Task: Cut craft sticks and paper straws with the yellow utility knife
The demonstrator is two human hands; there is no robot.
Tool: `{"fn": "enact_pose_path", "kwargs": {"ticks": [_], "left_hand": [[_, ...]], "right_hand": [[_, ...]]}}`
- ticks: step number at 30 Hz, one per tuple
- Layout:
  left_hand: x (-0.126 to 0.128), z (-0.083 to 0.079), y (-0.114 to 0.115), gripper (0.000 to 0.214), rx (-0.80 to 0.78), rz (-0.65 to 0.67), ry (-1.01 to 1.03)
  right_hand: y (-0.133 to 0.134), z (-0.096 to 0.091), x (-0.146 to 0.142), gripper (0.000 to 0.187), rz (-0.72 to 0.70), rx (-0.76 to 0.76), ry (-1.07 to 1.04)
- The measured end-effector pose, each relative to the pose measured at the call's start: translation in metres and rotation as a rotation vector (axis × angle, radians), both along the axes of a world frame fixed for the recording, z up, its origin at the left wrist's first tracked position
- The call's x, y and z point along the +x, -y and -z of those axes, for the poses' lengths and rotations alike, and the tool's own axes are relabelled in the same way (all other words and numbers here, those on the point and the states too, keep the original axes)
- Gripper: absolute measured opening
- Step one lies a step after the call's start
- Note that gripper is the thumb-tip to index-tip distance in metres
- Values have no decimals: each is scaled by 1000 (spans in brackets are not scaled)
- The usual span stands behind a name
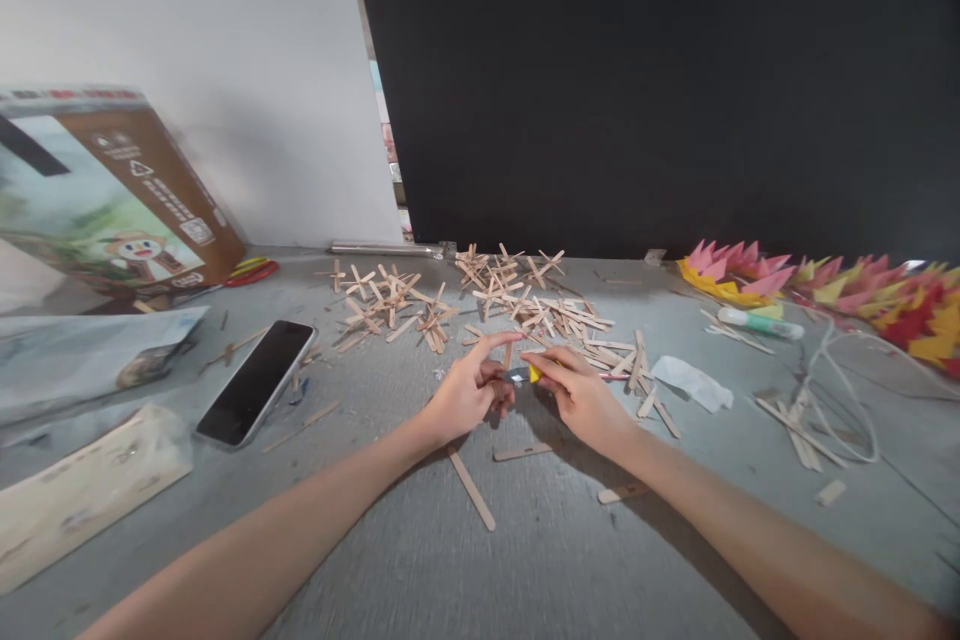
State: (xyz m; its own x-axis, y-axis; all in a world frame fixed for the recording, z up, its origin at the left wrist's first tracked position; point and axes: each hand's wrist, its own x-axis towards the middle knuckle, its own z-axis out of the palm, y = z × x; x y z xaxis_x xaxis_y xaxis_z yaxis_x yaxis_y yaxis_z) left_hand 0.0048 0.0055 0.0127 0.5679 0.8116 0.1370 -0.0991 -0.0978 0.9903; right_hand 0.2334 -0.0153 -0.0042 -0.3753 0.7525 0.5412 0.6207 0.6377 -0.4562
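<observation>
Above the middle of the grey table, my left hand [472,388] is closed around a short wooden craft stick [508,356], its index finger stretched along the far end. My right hand [579,394] pinches a small yellow craft knife [534,373], whose grey blade touches or nearly touches the stick near my left fingers. A thin reddish shaft shows past my right hand; I cannot tell whether it belongs to the knife. Closer to me, a loose craft stick [472,488] lies below my left hand. Beyond both hands are piled crossed craft sticks [390,300] and flat ones.
A phone [256,383], a plastic packet [90,490] and a printed paper bag [127,190] are on the left. To the right lie a white tissue [691,383], a glue stick [760,323], a white cable [825,370] and folded paper crowns [739,275]. A black panel [660,80] stands behind.
</observation>
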Motion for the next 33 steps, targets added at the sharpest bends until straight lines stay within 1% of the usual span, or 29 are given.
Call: {"fn": "enact_pose_path", "kwargs": {"ticks": [11, 16, 22, 29, 33], "left_hand": [[2, 0, 1, 62, -44, -17, 1], [2, 1, 1, 65, -60, -29, 6], [2, 1, 0, 64, -39, -25, -2], [3, -3, 1, 64, -28, -49, -13], [2, 0, 0, 63, -10, -54, -28]], "right_hand": [[6, -2, -2, 42, 63, 43, -25], [6, -1, -1, 36, 81, 45, -29], [6, 0, -1, 34, 101, 44, -11], [7, -1, -1, 30, 138, 66, 27], [8, -4, -2, 29, 155, 90, 40]]}}
